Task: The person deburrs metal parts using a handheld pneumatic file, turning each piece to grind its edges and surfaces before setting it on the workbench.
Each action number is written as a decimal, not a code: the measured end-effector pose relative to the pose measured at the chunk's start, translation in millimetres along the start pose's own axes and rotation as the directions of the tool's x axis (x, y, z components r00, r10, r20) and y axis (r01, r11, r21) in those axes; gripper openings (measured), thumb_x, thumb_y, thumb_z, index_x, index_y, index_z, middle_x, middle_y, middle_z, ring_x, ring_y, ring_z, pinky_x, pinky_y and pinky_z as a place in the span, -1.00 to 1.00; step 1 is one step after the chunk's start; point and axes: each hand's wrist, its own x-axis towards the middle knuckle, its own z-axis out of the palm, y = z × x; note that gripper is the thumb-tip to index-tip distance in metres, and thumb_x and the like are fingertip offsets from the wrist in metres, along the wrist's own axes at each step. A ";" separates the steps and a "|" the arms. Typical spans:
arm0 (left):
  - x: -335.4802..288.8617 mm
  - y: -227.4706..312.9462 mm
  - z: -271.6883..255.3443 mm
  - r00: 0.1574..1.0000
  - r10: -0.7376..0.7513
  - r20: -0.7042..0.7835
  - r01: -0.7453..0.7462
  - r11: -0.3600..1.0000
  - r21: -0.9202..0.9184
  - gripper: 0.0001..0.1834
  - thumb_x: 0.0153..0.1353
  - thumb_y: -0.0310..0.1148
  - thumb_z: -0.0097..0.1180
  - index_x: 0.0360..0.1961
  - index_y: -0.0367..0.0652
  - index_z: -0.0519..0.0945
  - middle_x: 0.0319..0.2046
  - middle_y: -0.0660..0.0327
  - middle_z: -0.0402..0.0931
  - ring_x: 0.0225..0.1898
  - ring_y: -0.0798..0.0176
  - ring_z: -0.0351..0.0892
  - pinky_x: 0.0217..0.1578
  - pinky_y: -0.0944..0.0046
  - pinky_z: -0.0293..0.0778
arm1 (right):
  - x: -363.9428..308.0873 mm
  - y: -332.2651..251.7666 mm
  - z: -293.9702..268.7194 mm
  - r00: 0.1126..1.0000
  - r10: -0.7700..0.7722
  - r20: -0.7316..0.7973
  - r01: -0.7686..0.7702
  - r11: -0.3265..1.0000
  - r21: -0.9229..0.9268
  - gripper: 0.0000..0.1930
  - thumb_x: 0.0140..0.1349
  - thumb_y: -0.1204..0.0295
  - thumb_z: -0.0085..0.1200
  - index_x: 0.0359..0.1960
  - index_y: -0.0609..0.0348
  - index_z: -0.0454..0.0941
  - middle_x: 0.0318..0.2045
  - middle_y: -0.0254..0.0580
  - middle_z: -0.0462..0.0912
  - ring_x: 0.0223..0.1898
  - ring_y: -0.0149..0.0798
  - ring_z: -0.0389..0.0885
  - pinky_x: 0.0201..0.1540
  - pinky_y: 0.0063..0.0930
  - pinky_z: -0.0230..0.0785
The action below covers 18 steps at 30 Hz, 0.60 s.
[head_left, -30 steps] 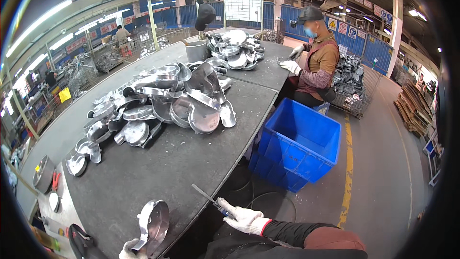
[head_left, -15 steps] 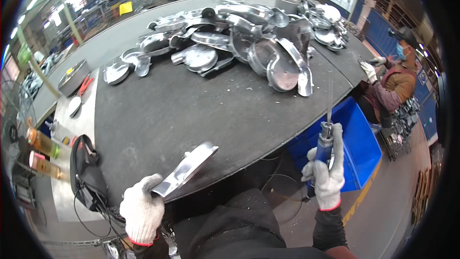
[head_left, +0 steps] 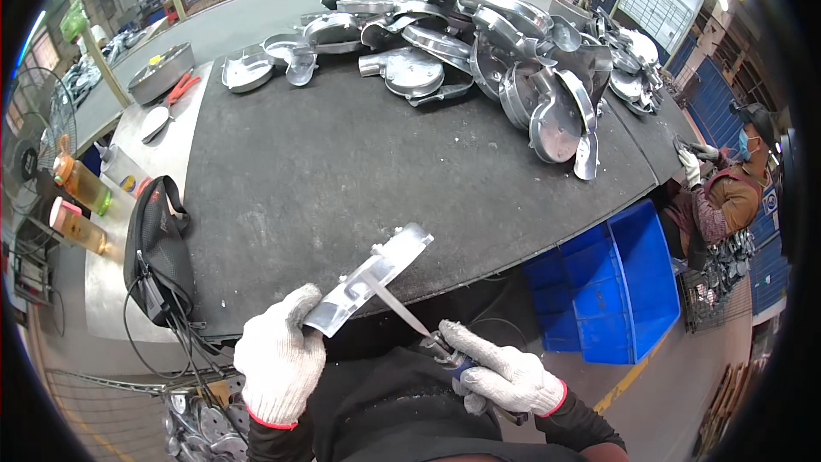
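Note:
My left hand [head_left: 280, 361], in a white knit glove with a grey palm, grips the lower end of a curved, shiny metal casting [head_left: 400, 250]. The casting is tilted up above the front edge of the table. In my right hand [head_left: 506, 376], also gloved, is a powered file [head_left: 398, 305] with a blue body and a long, flat blade. Its blade slants up to the left, and the tip overlaps the middle of the casting. Whether it presses on the metal I cannot tell.
Metal castings [head_left: 415, 74] are heaped on the dark tabletop [head_left: 325, 171]. A blue bin [head_left: 599, 291] stands right, beyond it a masked co-worker [head_left: 727, 192]. Left are a black bag [head_left: 160, 257], bottles [head_left: 81, 188], red-handled pliers [head_left: 181, 88] and a round grey container [head_left: 162, 71]. Cables hang beside the bag.
My right hand has swung left and down, bringing the file from upright beside the bin to across the casting. My left hand keeps hold of the casting. The view has shifted.

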 end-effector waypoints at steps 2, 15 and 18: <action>-1.7 1.3 1.3 1.000 0.008 -0.015 -0.008 1.000 -0.007 -0.58 0.01 -0.52 0.31 -0.05 0.04 0.78 -0.20 0.12 0.78 -0.21 -0.06 0.78 -0.18 0.10 0.67 | 0.0 1.5 0.8 0.991 0.106 0.081 -0.111 0.992 0.062 -0.29 0.48 0.40 -0.03 0.64 -0.07 0.04 -0.19 -0.28 0.68 -0.41 -0.46 0.65 -0.15 -0.50 0.60; 0.7 15.0 -5.8 0.999 0.048 -0.013 -0.048 0.999 0.016 -0.63 0.06 -0.58 0.26 -0.09 -0.02 0.79 -0.24 0.11 0.79 -0.24 -0.03 0.80 -0.18 0.15 0.67 | -0.8 -7.7 -6.6 0.963 0.234 0.135 -0.250 0.961 0.120 -0.31 0.55 0.32 -0.14 0.67 -0.20 -0.06 -0.35 -0.40 0.56 -0.50 -0.52 0.51 -0.30 -0.61 0.53; 1.9 25.9 -11.1 0.997 -0.009 0.073 0.008 1.000 0.022 -0.60 0.03 -0.58 0.25 -0.07 -0.04 0.80 -0.20 0.09 0.78 -0.18 -0.03 0.80 -0.14 0.16 0.66 | -3.7 -16.1 -5.1 0.957 0.243 0.158 -0.266 0.953 0.144 -0.30 0.55 0.32 -0.14 0.67 -0.17 -0.06 -0.35 -0.40 0.56 -0.48 -0.51 0.52 -0.26 -0.60 0.53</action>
